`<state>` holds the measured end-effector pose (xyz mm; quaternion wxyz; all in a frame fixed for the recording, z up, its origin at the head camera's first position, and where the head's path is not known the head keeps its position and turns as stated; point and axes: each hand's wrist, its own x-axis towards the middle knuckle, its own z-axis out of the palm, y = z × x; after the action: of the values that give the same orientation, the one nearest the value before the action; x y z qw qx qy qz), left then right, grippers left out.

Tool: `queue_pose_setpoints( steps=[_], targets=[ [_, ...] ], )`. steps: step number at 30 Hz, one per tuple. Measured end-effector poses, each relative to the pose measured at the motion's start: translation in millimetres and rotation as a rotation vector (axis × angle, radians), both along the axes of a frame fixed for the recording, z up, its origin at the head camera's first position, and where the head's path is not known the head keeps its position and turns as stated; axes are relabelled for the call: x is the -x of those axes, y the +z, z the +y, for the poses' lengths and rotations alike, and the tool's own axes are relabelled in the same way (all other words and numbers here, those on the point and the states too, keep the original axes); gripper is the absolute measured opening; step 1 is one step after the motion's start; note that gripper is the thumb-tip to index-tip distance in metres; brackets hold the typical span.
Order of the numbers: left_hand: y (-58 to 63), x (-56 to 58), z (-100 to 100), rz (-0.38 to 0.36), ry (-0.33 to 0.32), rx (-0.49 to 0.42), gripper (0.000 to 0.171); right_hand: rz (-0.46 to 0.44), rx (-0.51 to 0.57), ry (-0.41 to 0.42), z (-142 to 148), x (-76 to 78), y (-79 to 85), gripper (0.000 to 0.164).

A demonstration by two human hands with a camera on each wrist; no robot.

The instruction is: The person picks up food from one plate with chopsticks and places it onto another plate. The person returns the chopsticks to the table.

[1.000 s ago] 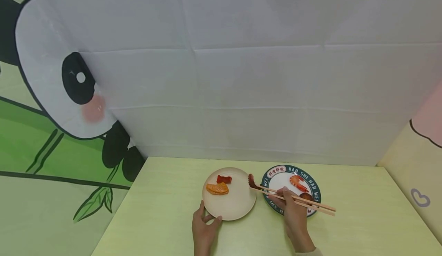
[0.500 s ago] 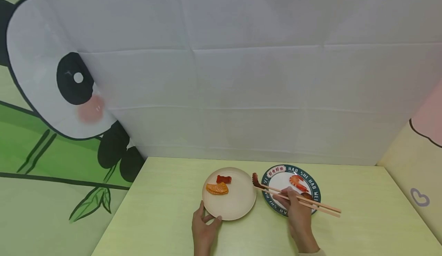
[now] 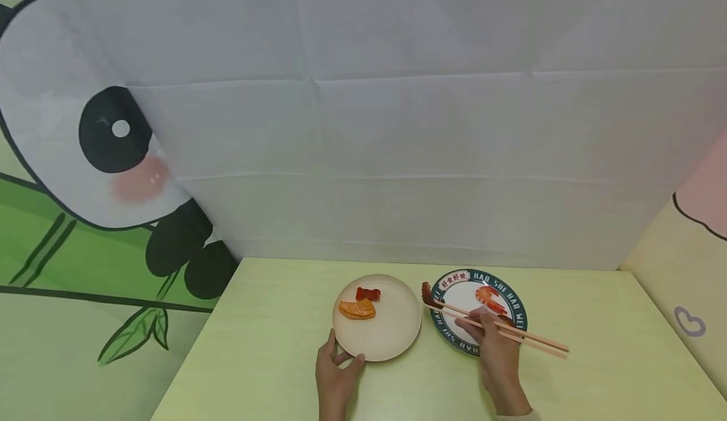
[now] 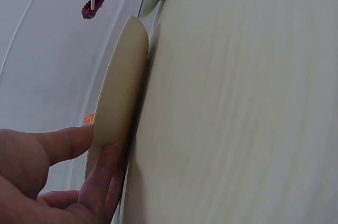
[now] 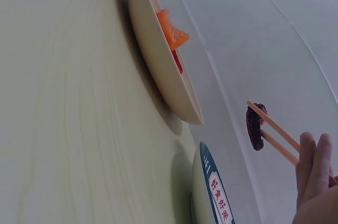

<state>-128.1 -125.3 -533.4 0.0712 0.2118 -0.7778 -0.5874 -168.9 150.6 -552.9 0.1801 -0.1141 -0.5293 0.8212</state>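
Observation:
My left hand (image 3: pixel 337 377) holds the beige plate (image 3: pixel 397 339) at its near left edge, its digits on the rim and side wall (image 4: pixel 119 86). On that plate lie an orange slice-like food piece (image 3: pixel 357 310) and a small red piece (image 3: pixel 368 295). My right hand (image 3: pixel 500 355) grips wooden chopsticks (image 3: pixel 536 340) over the patterned plate. Pinched between their tips is a dark reddish-brown, curved, bumpy food piece (image 5: pixel 255 127), held in the air between the plates. A shrimp (image 3: pixel 491 299) lies on the green-rimmed plate (image 3: pixel 481 278); a brown item there is mostly hidden by my right hand.
Both plates stand close together on a pale yellow-green table (image 3: pixel 272 320). Behind its back edge rises a white sheet (image 3: pixel 397 213). A panda-painted wall (image 3: pixel 51 124) borders the left side, and a cream wall (image 3: pixel 690 282) with a heart the right.
My right hand, with the chopsticks and the dark food piece, has moved right, from the beige plate's right rim toward the patterned plate. My left hand stays at the beige plate.

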Motion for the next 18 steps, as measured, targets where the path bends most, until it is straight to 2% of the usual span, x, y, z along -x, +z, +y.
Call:
queue_pose_setpoints(
  steps=[4, 5, 9, 18],
  targets=[
    [-0.3, -0.6, 0.5, 0.008, -0.004, 0.007, 0.083, -0.032, 0.013, -0.011, 4.6, -1.4, 0.4, 0.046],
    [-0.3, -0.8, 0.7, 0.011, -0.001, 0.01, 0.083, -0.078, -0.008, -0.044, 6.3, 1.1, -5.5, 0.053],
    [-0.9, -1.2, 0.5, 0.022, -0.006, 0.015, 0.083, -0.128, 0.006, -0.09, 9.9, 2.7, -9.0, 0.054],
    [-2.3, -1.0, -0.5, 0.026, -0.005, 0.017, 0.084, -0.113, -0.004, -0.109, 19.3, 3.2, -11.7, 0.049]
  ],
)
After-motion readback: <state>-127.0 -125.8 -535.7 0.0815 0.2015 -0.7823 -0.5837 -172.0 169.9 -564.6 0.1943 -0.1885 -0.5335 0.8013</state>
